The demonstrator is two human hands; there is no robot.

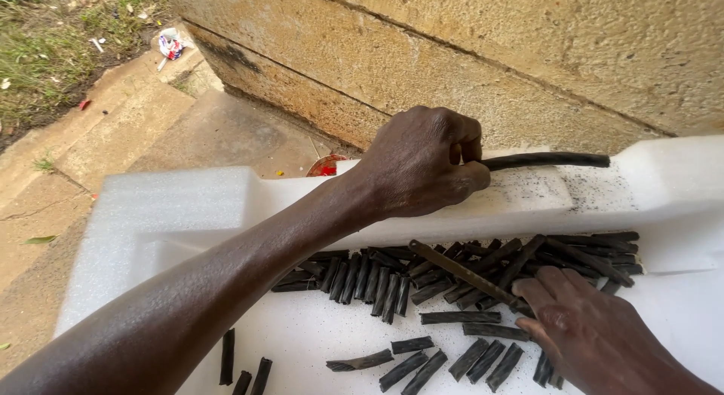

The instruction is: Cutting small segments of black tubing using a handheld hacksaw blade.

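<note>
Already, many short black pieces [377, 283] lay cut on the white foam tray [166, 214]; the left hand [418, 165] was closed around the uncut black hose [547, 160] on the far rim, while the right hand [592, 331] gripped a thin blade [460, 272], near right.

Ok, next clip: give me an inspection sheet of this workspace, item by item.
Surface: white foam slab with a raised ledge, speckled with dark crumbs.
Job's things: long black tube lying along the ledge; thin dark blade slanting over a pile of cut black pieces, more scattered in front.
Clutter: nothing seen on the foam; litter scraps on the ground beyond.
Hands: left hand closed around the tube's end; right hand grips the blade's lower end.
Cables: nothing seen.
Surroundings: rough stone wall, concrete step, grass patch.
</note>
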